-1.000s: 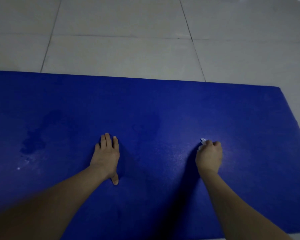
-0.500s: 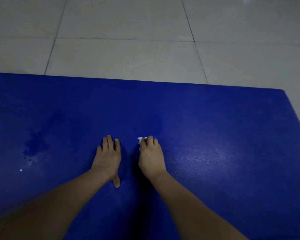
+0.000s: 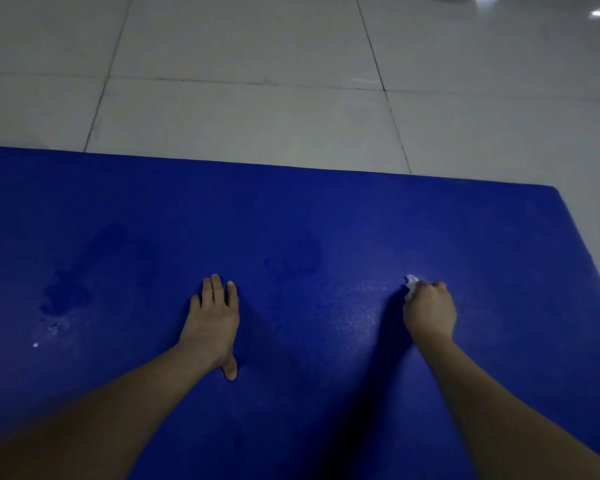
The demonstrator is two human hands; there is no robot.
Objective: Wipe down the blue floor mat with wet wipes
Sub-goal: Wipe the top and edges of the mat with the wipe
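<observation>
Flat blue foam floor mat (image 3: 326, 209): left hand (image 3: 212, 322) pressed flat, fingers straight; right hand (image 3: 429, 311) gripped crumpled white wet wipe (image 3: 410, 284).

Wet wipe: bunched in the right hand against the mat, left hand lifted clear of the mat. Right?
Not quite. The head view shows the left hand resting flat on the blue mat with fingers straight, not lifted clear. The rest holds: the right hand grips the wet wipe bunched against the mat.

Wipe (image 3: 410, 284) in right hand (image 3: 429, 314), on mat (image 3: 326, 216)
</observation>
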